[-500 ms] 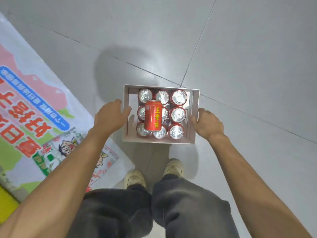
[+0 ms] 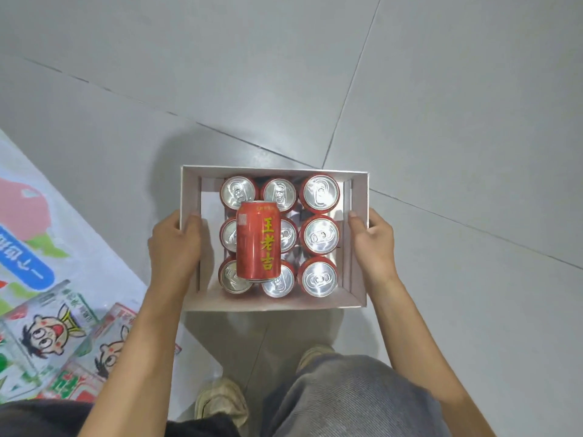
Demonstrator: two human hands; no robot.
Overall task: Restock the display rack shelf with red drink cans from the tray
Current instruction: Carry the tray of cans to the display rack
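Mid-frame | we are clamping left hand (image 2: 175,247) and right hand (image 2: 373,244) on opposite walls of the tray (image 2: 274,302), thumbs inside, likely to lift it level | loose can (image 2: 258,241) is lying across upright cans (image 2: 319,235)

Grey tiled floor (image 2: 441,89), with dark joints (image 2: 344,99) running diagonally behind and right of the white tray (image 2: 274,171). Left of the tray, I see a printed sheet (image 2: 47,310) with cartoon faces lying flat on the tiles. Below the tray, two pale shoes (image 2: 220,402) stand on them. I cannot tell whether the tray touches the floor.
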